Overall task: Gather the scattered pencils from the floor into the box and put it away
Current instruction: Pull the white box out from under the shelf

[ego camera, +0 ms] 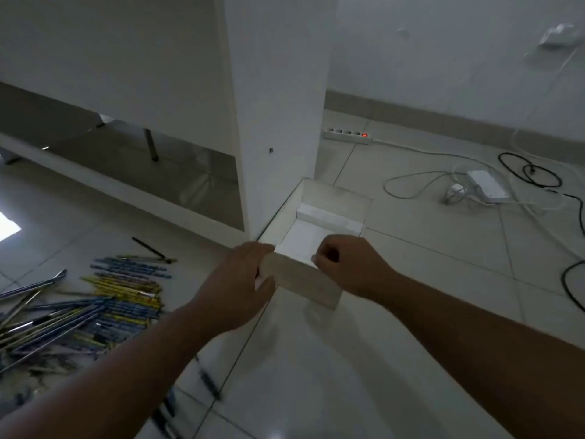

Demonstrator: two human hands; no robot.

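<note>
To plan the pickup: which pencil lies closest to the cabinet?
The dark pencil at the pile's far edge. It lies slanted and is plain dark, while the blue and yellow ones lie in rows.

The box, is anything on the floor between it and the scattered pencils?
Nothing visible does. Bare tile lies between the pencils and the box, which is open on top. The left hand and right hand grip its near end, and the left forearm hides part of that gap.
</note>
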